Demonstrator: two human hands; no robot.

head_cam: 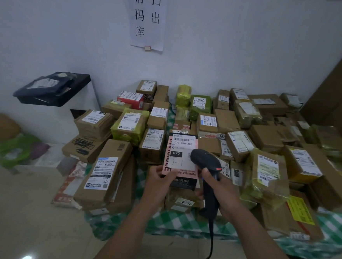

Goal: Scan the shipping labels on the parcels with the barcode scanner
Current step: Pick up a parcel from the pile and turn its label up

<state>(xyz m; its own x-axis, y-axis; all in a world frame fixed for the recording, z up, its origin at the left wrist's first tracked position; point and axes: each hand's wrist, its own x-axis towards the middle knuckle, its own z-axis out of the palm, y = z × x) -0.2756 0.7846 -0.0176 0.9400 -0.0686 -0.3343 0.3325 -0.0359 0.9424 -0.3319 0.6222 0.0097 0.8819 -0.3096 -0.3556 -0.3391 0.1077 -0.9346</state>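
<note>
Squarely in the middle of the view, the left hand (159,182) holds up a flat pink-and-black cardboard parcel (167,159). Its fingers (170,173) pinch the lower left corner, so the box stands nearly upright with its face toward the camera, just above the heap of other parcels. A white shipping label (182,152) covers most of that face and carries a barcode, the print "070-070-A80" and a handwritten "1-1".

The right hand (220,187) is clenched round the handle of a black pistol-shaped barcode scanner (206,160). The scanner's head overlaps the label's right edge; whether it touches the label cannot be told. A black cable (210,243) hangs from the foot of the handle toward the bottom of the view.

Below and behind, a table under a green-and-white checked cloth (179,224) is piled with brown cardboard boxes (227,121) and yellow-green film-wrapped packets (130,124), most of them bearing white labels. A long brown carton (106,171) leans at the pile's left side. On the wall above hangs a white paper sign (147,16) with black Chinese characters. To the left, a black wall shelf (75,90) holds dark bags.
</note>
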